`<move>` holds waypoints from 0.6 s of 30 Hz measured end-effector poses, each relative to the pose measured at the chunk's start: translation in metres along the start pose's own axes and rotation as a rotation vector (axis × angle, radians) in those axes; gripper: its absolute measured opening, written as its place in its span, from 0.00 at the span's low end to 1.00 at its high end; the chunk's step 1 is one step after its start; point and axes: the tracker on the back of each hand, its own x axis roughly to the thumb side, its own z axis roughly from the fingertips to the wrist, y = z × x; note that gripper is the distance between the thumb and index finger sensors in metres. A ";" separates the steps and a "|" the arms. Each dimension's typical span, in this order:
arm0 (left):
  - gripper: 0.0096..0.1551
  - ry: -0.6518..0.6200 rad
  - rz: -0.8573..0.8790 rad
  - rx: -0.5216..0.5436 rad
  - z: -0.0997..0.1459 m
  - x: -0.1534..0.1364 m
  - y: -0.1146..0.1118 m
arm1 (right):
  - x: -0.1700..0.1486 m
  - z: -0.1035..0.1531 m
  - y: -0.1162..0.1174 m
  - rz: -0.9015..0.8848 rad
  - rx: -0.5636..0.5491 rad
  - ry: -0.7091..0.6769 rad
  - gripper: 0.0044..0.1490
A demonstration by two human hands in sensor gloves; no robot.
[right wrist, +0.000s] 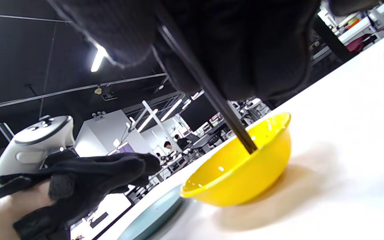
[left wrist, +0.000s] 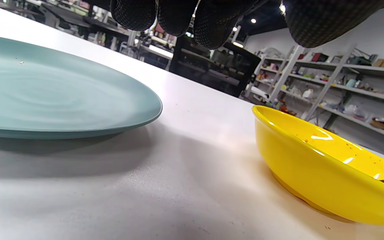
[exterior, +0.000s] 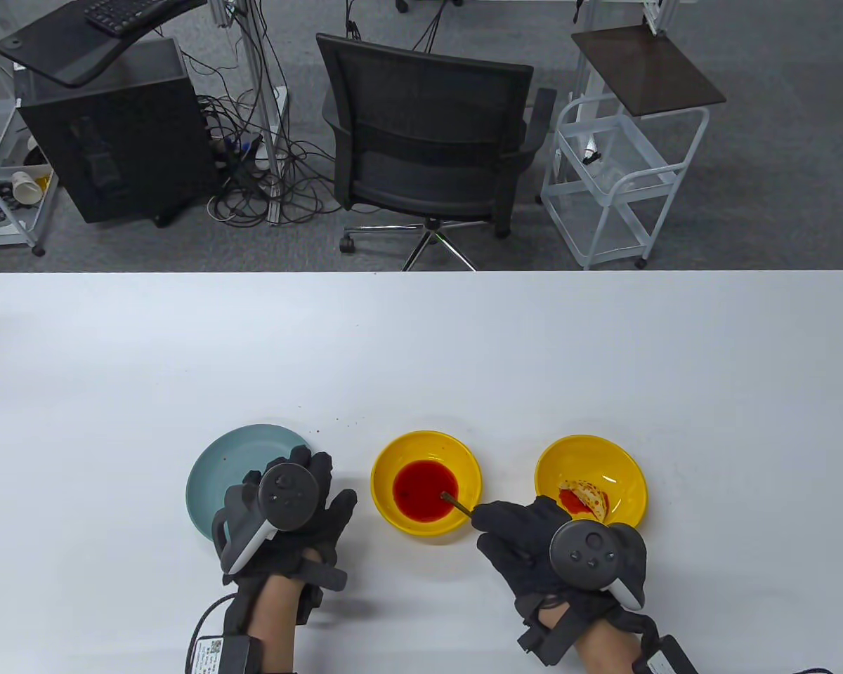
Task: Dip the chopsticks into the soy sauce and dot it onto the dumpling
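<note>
A yellow bowl [exterior: 464, 460] of red sauce [exterior: 421, 495] sits at the table's front middle. My right hand [exterior: 527, 537] grips dark chopsticks [exterior: 456, 501] whose tips are in the sauce. In the right wrist view the chopsticks [right wrist: 212, 96] run from my fingers down into the bowl [right wrist: 245, 176]. A second yellow bowl [exterior: 622, 460] to the right holds a dumpling [exterior: 590, 497] with red sauce on it. My left hand [exterior: 302, 498] is open and empty, resting over the right edge of a teal plate [exterior: 228, 467].
The teal plate [left wrist: 45, 93] and the sauce bowl [left wrist: 312, 163] lie close together in the left wrist view. Small dark specks [exterior: 337, 421] dot the white table [exterior: 421, 351] behind the bowls. An office chair [exterior: 428, 133] stands beyond the far edge.
</note>
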 end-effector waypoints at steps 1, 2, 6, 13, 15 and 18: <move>0.46 0.001 0.000 -0.002 0.000 0.000 0.000 | 0.000 0.000 0.000 0.000 0.001 0.001 0.34; 0.46 0.001 0.001 -0.003 0.000 0.000 0.000 | 0.000 0.000 0.000 0.001 0.004 0.002 0.34; 0.46 -0.001 0.003 0.007 0.002 0.000 0.002 | 0.000 0.000 0.000 0.001 -0.001 0.003 0.34; 0.46 0.005 0.008 0.000 0.002 -0.002 0.001 | -0.002 0.003 -0.019 -0.058 -0.082 -0.011 0.33; 0.46 0.002 0.009 -0.004 0.002 -0.002 0.001 | -0.004 0.005 -0.031 -0.110 -0.131 -0.007 0.34; 0.46 0.003 0.012 -0.005 0.001 -0.003 0.002 | -0.014 0.012 -0.059 -0.237 -0.230 0.017 0.34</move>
